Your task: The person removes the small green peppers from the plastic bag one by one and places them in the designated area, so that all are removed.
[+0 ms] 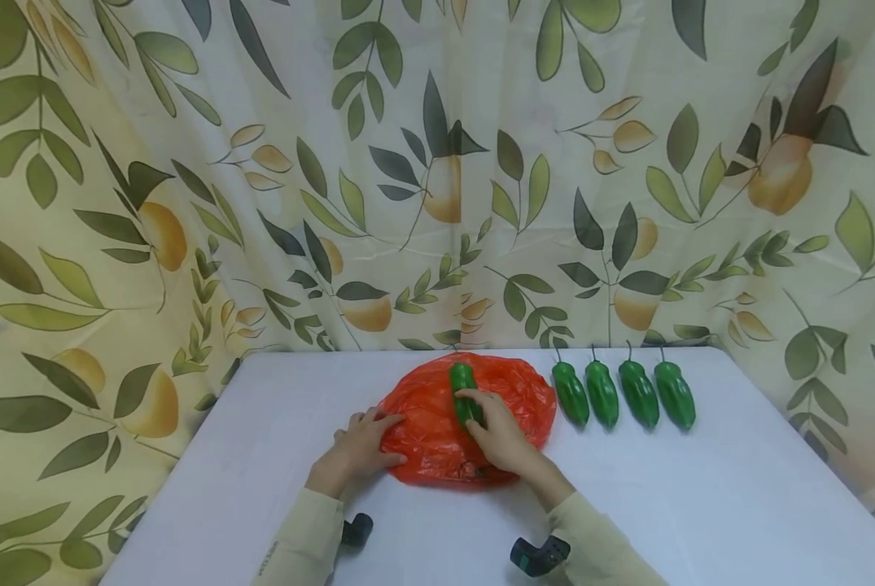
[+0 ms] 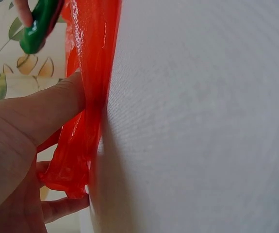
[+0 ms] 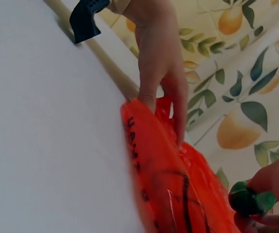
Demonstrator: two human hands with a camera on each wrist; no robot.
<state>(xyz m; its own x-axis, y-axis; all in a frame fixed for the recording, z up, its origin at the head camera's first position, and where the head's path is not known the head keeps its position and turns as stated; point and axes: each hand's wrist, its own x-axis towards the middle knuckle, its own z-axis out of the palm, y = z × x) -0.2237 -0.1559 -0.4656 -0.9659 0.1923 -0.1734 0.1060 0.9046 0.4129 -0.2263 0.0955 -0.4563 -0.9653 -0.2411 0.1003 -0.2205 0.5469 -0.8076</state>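
Observation:
A red plastic bag [image 1: 422,443] lies spread on the white table. My left hand [image 1: 364,446] holds its left edge, thumb on one side and fingertips on the other, as the left wrist view shows. In my right hand [image 1: 499,431] is a green pepper [image 1: 463,378], gripped between thumb and fingers over the middle of the bag. Its lower end [image 2: 32,39] shows at the top of the left wrist view. From the right wrist, dark printing is visible on the bag's side [image 3: 154,170].
Several more green peppers [image 1: 603,395] lie in a row to the right of the bag, stems toward the back edge. A leaf-and-fruit patterned curtain [image 1: 437,163] hangs behind the table [image 1: 701,505]. Dark wrist cameras [image 1: 540,557] sit by both sleeves.

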